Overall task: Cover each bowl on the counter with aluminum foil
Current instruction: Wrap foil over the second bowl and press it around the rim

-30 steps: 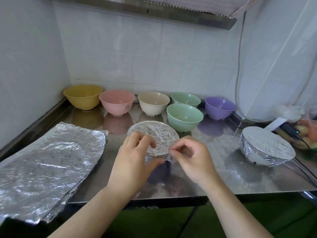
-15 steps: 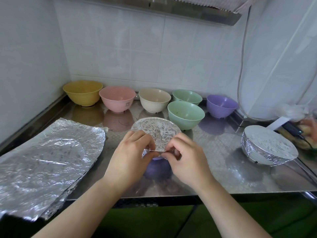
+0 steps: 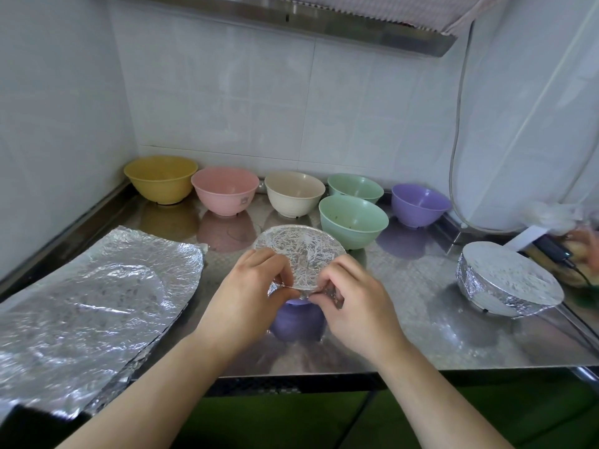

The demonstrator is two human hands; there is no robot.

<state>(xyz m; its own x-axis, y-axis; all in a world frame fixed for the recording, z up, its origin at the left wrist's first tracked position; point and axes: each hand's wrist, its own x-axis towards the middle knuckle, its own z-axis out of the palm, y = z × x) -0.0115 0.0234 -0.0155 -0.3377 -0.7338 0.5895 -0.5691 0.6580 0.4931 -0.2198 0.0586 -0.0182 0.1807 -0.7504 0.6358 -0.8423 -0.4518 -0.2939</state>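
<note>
Two hands, left hand [image 3: 246, 296] and right hand [image 3: 353, 306], pinched foil [image 3: 298, 254] against a purple bowl's [image 3: 296, 322] near rim.

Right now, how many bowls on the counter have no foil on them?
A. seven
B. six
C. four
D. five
B: six open bowls stand along the wall, yellow, pink, cream, two green and purple; the bowl in the hands and the one at the right carry foil.
</note>
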